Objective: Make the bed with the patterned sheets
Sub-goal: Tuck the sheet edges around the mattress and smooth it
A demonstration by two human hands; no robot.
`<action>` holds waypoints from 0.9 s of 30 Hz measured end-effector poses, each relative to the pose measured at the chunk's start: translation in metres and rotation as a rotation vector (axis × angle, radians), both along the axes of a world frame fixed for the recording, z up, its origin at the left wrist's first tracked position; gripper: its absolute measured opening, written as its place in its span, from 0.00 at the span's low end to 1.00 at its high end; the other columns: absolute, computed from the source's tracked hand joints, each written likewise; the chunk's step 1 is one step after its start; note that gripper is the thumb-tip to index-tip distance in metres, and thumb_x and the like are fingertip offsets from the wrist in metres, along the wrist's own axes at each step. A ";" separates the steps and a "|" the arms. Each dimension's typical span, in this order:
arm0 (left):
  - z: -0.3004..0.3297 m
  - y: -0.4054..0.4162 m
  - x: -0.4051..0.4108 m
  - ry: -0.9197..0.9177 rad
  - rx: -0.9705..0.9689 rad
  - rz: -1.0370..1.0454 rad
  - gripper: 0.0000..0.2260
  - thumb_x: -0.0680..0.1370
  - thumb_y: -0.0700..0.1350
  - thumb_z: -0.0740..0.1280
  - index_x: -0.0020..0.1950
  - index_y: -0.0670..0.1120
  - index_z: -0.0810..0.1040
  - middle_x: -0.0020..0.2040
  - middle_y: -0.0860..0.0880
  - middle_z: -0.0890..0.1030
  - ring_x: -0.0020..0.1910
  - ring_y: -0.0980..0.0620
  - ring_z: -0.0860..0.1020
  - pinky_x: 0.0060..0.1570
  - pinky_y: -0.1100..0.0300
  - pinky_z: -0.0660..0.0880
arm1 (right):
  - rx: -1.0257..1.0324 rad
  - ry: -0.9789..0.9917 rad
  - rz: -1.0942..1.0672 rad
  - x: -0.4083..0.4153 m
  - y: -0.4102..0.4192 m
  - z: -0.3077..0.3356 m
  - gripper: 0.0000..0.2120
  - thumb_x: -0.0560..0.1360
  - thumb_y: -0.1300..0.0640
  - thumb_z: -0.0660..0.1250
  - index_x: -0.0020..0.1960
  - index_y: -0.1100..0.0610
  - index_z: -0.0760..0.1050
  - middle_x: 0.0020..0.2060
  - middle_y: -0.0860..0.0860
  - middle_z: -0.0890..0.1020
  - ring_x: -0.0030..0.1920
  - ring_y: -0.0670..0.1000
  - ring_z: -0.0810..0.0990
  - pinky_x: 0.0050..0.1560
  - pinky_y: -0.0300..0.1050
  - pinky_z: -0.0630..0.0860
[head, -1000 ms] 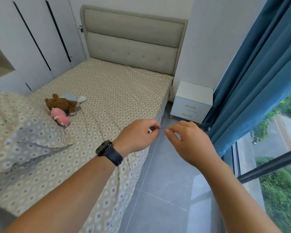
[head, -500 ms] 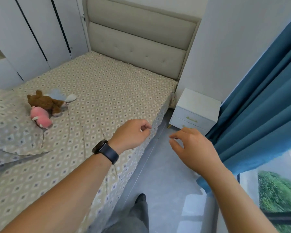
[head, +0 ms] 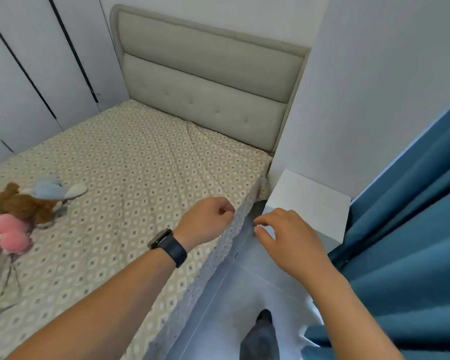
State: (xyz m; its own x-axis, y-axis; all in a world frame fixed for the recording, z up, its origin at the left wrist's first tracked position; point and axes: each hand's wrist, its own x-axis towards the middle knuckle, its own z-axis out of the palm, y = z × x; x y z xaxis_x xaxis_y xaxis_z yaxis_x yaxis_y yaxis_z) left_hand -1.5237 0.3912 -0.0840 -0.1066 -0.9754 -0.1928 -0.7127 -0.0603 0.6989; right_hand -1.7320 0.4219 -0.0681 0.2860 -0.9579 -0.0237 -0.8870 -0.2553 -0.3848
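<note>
The bed (head: pixel 130 178) fills the left of the view, its headboard (head: pixel 205 81) against the far wall. The patterned sheet (head: pixel 140 162) already covers the mattress top and drapes over the near side, with long creases running from the headboard corner toward the edge. A white nightstand (head: pixel 309 201) stands just beside the bed's far corner, with a blue curtain (head: pixel 413 216) to its right. Two soft toys, a brown one (head: pixel 24 206) and a pink one (head: pixel 8 232), lie on the sheet at left.

The left hand (head: pixel 205 222), with a watch (head: pixel 168 246) on its wrist, hangs over the sheet's edge with fingers curled; whether it pinches the cloth cannot be told. The right hand (head: pixel 289 237) hovers over the floor beside the bed, fingers loosely bent, holding nothing.

The step in hand looks like straightening the sheet along this side. Next, both hands probably need to take the hanging edge, pull the creases flat and tuck it near the nightstand corner.
</note>
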 end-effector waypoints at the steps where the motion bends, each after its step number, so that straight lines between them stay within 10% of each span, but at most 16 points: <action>1: -0.005 -0.016 -0.002 -0.030 0.003 0.029 0.11 0.81 0.48 0.62 0.57 0.53 0.82 0.54 0.56 0.82 0.52 0.55 0.80 0.54 0.53 0.78 | 0.004 -0.003 0.018 -0.005 -0.023 -0.006 0.13 0.82 0.46 0.60 0.62 0.44 0.79 0.57 0.40 0.79 0.58 0.47 0.73 0.52 0.43 0.71; 5: -0.012 -0.080 -0.019 -0.026 0.059 0.180 0.11 0.81 0.47 0.62 0.58 0.51 0.82 0.53 0.54 0.82 0.39 0.59 0.77 0.39 0.59 0.74 | 0.021 -0.008 0.134 -0.024 -0.115 -0.011 0.13 0.82 0.47 0.61 0.61 0.45 0.80 0.56 0.41 0.80 0.58 0.48 0.75 0.53 0.45 0.73; 9: -0.002 -0.150 -0.040 0.031 0.050 0.272 0.11 0.81 0.47 0.62 0.58 0.50 0.83 0.53 0.53 0.83 0.48 0.55 0.80 0.49 0.56 0.78 | 0.043 0.024 0.243 -0.029 -0.208 -0.003 0.13 0.81 0.46 0.61 0.62 0.46 0.80 0.58 0.43 0.80 0.59 0.49 0.76 0.55 0.49 0.76; 15: -0.026 -0.250 -0.041 0.067 0.077 0.419 0.09 0.81 0.49 0.63 0.50 0.50 0.82 0.38 0.46 0.84 0.36 0.45 0.80 0.37 0.49 0.77 | 0.118 0.063 0.394 -0.003 -0.329 -0.029 0.15 0.82 0.46 0.59 0.63 0.46 0.79 0.59 0.43 0.80 0.60 0.49 0.75 0.57 0.50 0.76; 27: -0.127 -0.458 -0.023 0.122 0.280 0.487 0.07 0.80 0.49 0.65 0.46 0.49 0.78 0.33 0.46 0.81 0.29 0.51 0.75 0.34 0.54 0.73 | 0.256 0.077 0.195 0.010 -0.553 -0.121 0.09 0.80 0.51 0.60 0.50 0.49 0.80 0.48 0.45 0.79 0.49 0.50 0.77 0.47 0.50 0.79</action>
State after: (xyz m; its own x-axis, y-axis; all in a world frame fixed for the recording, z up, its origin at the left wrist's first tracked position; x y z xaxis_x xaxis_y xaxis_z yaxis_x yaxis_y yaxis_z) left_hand -1.5471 -0.0666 -0.2114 0.3044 -0.8309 -0.4657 -0.4714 -0.5562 0.6844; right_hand -1.7216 -0.1314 -0.1895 0.4513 -0.8455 -0.2854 -0.8600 -0.3266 -0.3922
